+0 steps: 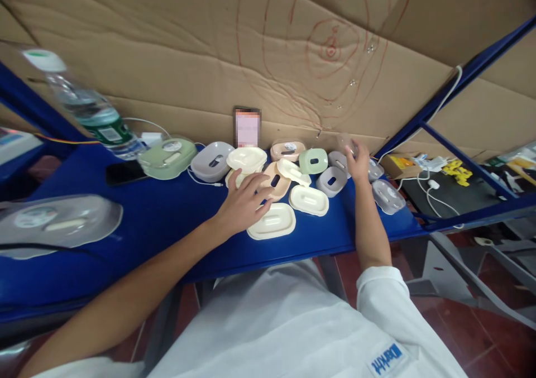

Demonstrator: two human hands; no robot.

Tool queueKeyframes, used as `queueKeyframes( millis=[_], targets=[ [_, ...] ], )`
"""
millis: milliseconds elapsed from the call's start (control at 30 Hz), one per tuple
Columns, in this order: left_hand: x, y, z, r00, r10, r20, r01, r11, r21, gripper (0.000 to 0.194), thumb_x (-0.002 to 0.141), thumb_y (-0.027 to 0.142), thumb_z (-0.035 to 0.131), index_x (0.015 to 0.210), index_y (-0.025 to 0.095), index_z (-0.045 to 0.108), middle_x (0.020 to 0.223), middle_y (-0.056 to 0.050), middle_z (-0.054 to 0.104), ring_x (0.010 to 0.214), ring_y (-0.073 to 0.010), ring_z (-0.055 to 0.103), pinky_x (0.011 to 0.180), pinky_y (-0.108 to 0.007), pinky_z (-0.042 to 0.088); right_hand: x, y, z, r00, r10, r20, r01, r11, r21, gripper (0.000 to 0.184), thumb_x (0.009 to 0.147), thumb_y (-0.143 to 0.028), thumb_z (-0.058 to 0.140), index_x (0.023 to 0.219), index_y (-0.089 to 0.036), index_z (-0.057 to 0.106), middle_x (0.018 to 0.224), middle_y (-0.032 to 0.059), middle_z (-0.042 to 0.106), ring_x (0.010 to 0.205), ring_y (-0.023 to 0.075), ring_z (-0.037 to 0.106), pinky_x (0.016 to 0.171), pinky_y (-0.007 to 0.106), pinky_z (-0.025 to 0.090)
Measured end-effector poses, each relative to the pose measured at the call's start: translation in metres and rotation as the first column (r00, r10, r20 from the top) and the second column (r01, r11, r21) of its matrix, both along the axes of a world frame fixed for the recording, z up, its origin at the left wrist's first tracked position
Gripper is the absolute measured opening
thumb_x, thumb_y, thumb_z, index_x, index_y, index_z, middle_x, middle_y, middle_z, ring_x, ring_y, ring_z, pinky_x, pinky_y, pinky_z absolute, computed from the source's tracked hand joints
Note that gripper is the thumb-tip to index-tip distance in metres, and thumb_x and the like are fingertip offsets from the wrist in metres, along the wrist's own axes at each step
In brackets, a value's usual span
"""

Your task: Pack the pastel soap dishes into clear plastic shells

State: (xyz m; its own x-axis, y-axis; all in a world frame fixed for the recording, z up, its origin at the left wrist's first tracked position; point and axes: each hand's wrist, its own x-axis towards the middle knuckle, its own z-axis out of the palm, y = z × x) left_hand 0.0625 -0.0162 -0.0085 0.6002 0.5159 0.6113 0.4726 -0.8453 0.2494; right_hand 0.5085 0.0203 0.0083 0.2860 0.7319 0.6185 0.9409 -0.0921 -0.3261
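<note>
My left hand (245, 199) hovers palm down with its fingers spread over the cream and peach plastic pieces, and seems to hold nothing. By its fingertips lie a peach slotted case (276, 180) and a cream tray (246, 159). Below it is a cream oval lid (274, 221), with another cream lid (309, 200) to the right. At the back right, my right hand (359, 161) has its fingers closed around a clear plastic cover (345, 143), partly hidden by the fingers. Left of that wrist sit a grey slotted case (332, 181) and a green one (313, 161).
A blue table (167, 221) carries everything, against a cardboard wall (188, 48). Leftward stand a water bottle (90, 110), a black phone (125, 172), a green covered case (167, 157) and a grey slotted case (213, 161). A blue frame (460, 157) borders the right side.
</note>
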Motion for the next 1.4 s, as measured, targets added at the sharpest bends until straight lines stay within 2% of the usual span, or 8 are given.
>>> queueKeyframes(
  millis=[133, 267, 567, 667, 767, 967, 1167, 1400],
  targets=[
    [0.001, 0.003, -0.002, 0.999, 0.029, -0.024, -0.029, 1.0, 0.008, 0.023, 0.102, 0.026, 0.058, 0.115, 0.026, 0.077, 0.141, -0.014, 0.07, 0.132, -0.034, 0.065, 0.127, -0.068, 0.023, -0.071, -0.01, 0.018, 0.96, 0.247, 0.135, -0.267, 0.951, 0.157, 0.064, 0.108, -0.067, 0.048, 0.155, -0.024, 0.057, 0.16, 0.0178, 0.054, 0.152, 0.0369, 0.048, 0.126, 0.062, 0.039],
    [0.0, 0.005, -0.001, 0.998, 0.048, -0.041, -0.048, 0.999, -0.005, 0.025, 0.103, 0.026, 0.057, 0.118, 0.025, 0.077, 0.14, -0.015, 0.07, 0.136, -0.0345, 0.063, 0.127, -0.068, 0.023, -0.134, -0.018, 0.023, 0.798, 0.555, 0.236, -0.556, 0.828, -0.068, 0.06, 0.104, -0.064, 0.061, 0.153, -0.03, 0.061, 0.158, 0.0142, 0.057, 0.15, 0.04, 0.048, 0.125, 0.063, 0.037],
    [-0.002, 0.004, -0.003, 0.996, 0.065, -0.056, -0.061, 0.996, 0.068, 0.023, 0.104, 0.026, 0.057, 0.117, 0.024, 0.076, 0.14, -0.014, 0.071, 0.133, -0.0328, 0.065, 0.127, -0.066, 0.027, -0.186, 0.036, 0.014, 0.676, 0.719, 0.162, -0.676, 0.692, -0.253, 0.059, 0.105, -0.062, 0.06, 0.151, -0.026, 0.063, 0.166, 0.0182, 0.049, 0.153, 0.0378, 0.046, 0.125, 0.062, 0.038],
    [-0.002, 0.005, -0.004, 0.995, 0.07, -0.066, -0.064, 0.994, 0.092, 0.023, 0.104, 0.025, 0.057, 0.118, 0.023, 0.076, 0.14, -0.015, 0.071, 0.132, -0.0336, 0.066, 0.125, -0.067, 0.028, -0.196, 0.039, 0.015, 0.681, 0.713, 0.167, -0.652, 0.694, -0.306, 0.067, 0.104, -0.065, 0.06, 0.159, -0.028, 0.054, 0.175, 0.0184, 0.038, 0.161, 0.0402, 0.035, 0.127, 0.071, 0.029],
    [-0.003, 0.004, -0.002, 0.995, 0.068, -0.067, -0.061, 0.994, 0.095, 0.024, 0.104, 0.024, 0.057, 0.118, 0.023, 0.076, 0.139, -0.015, 0.072, 0.13, -0.0338, 0.067, 0.126, -0.068, 0.028, -0.164, 0.024, 0.017, 0.737, 0.651, 0.183, -0.593, 0.752, -0.287, 0.069, 0.106, -0.067, 0.053, 0.165, -0.033, 0.047, 0.18, 0.0155, 0.03, 0.166, 0.0413, 0.027, 0.128, 0.078, 0.016],
    [-0.001, 0.004, -0.007, 0.998, 0.024, -0.064, -0.018, 0.996, 0.093, 0.022, 0.103, 0.025, 0.057, 0.112, 0.023, 0.077, 0.137, -0.015, 0.072, 0.129, -0.0343, 0.067, 0.125, -0.068, 0.028, -0.032, -0.012, 0.008, 0.964, 0.266, 0.006, -0.257, 0.938, -0.231, 0.059, 0.112, -0.056, 0.033, 0.152, -0.022, 0.062, 0.152, 0.0163, 0.067, 0.143, 0.0321, 0.061, 0.121, 0.056, 0.047],
    [0.0, 0.014, -0.017, 0.996, 0.055, -0.07, -0.051, 0.997, 0.059, 0.019, 0.104, 0.025, 0.057, 0.107, 0.025, 0.076, 0.133, -0.011, 0.074, 0.124, -0.0307, 0.07, 0.125, -0.065, 0.027, 0.011, -0.013, -0.023, 0.999, 0.019, 0.033, -0.007, 0.942, -0.335, 0.049, 0.102, -0.048, 0.056, 0.137, -0.018, 0.073, 0.154, 0.019, 0.065, 0.142, 0.0396, 0.06, 0.117, 0.061, 0.047],
    [-0.001, 0.011, -0.013, 0.992, 0.09, -0.084, -0.084, 0.994, 0.07, 0.02, 0.106, 0.028, 0.057, 0.113, 0.025, 0.076, 0.137, -0.011, 0.073, 0.13, -0.0296, 0.068, 0.127, -0.062, 0.025, 0.02, -0.009, -0.035, 0.997, -0.076, 0.027, 0.08, 0.889, -0.452, 0.051, 0.104, -0.045, 0.053, 0.147, -0.021, 0.069, 0.141, 0.0162, 0.075, 0.136, 0.0404, 0.065, 0.119, 0.065, 0.04]
  ],
)
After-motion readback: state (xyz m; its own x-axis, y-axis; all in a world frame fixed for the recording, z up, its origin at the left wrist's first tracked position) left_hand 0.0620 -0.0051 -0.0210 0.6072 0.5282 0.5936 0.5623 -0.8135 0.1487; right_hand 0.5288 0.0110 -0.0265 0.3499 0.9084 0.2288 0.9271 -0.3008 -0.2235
